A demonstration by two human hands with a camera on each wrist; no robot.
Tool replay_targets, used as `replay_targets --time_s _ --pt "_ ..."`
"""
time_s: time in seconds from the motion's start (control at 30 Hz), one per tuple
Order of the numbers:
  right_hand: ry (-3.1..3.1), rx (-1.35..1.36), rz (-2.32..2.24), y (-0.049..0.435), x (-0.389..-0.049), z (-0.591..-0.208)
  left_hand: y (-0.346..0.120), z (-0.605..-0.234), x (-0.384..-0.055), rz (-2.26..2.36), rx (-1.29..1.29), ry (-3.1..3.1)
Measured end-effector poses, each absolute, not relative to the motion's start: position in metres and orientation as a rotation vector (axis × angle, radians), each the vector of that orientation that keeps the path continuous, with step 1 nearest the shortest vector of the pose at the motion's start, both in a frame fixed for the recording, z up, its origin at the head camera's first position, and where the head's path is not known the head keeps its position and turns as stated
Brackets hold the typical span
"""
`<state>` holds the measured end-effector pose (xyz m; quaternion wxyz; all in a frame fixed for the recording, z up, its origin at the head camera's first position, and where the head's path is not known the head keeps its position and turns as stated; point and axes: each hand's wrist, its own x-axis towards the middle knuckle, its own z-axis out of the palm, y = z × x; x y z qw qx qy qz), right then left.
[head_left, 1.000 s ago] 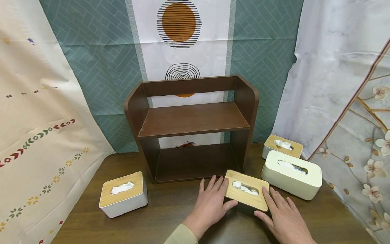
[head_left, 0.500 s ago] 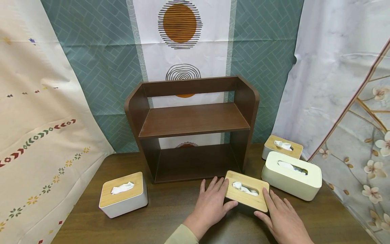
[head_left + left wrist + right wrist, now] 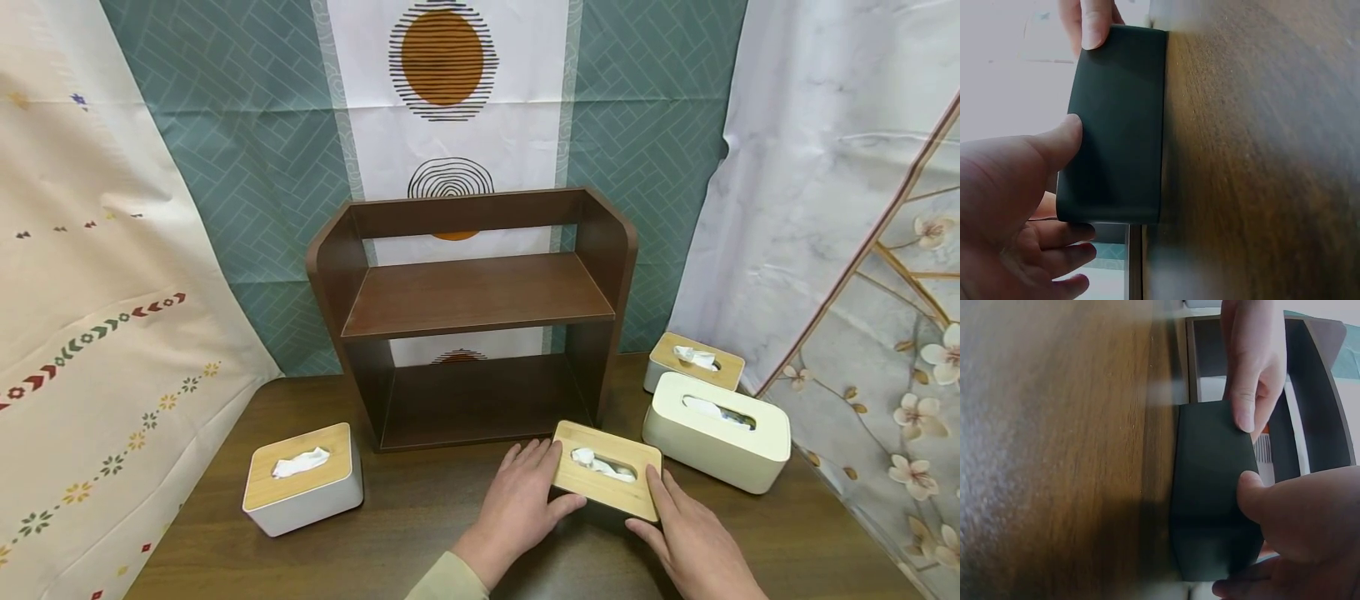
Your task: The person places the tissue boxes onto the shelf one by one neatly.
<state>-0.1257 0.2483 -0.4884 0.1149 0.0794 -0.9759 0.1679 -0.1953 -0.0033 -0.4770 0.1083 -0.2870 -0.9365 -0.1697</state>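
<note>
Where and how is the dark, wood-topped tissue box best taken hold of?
Probably by both short ends, one hand from each side, where the left hand and right hand are. The dark, wood-topped tissue box sits flat, longer than wide, its opening on top.

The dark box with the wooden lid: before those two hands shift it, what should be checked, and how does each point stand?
1. Left hand placed: ok; its thumb is on the near side of the dark box, fingers at the left end.
2. Right hand placed: ok; thumb on the near side, fingers at the right end.
3. Box supported: ok; its base appears to rest on the table.
4. Wooden lid seated: ok; it looks flush.
5. Gap to the cream box: cannot tell; they overlap closely in the head view.
6. Grip firm enough: cannot tell; pressure doesn't show.
</note>
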Motion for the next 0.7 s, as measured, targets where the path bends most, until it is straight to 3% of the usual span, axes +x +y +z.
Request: replay_targets --time_s 0.7 --pt "-3.017 0.114 0.626 0.241 -0.130 -0.474 -0.008 -0.476 -0.190 -0.671 -0.739 -2.742"
